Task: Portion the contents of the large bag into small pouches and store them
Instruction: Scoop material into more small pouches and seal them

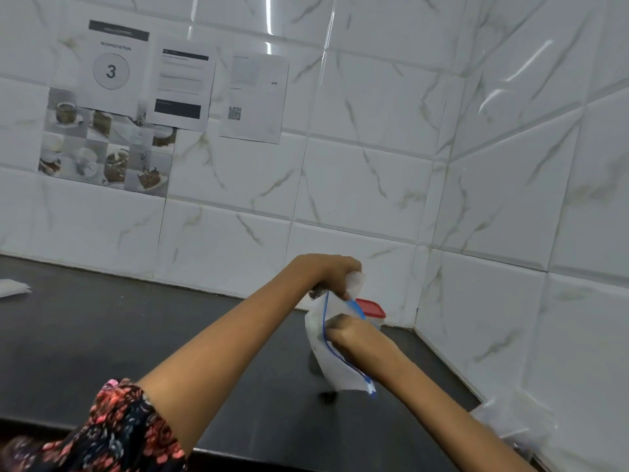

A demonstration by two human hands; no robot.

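A clear zip pouch [335,364] with a blue seal strip hangs above the dark counter [136,335], its slider at the lower right end. My left hand [332,275] grips the pouch's upper corner from above. My right hand [347,330] pinches the blue seal about midway along it. What is inside the pouch cannot be made out. Behind the pouch stands a clear container with a red lid [372,310], near the wall corner.
Crumpled clear plastic [514,424] lies at the right wall by the counter edge. A white sheet [13,287] lies at the far left. Papers are stuck on the tiled wall [374,165]. Tiled walls close the counter at the back and right.
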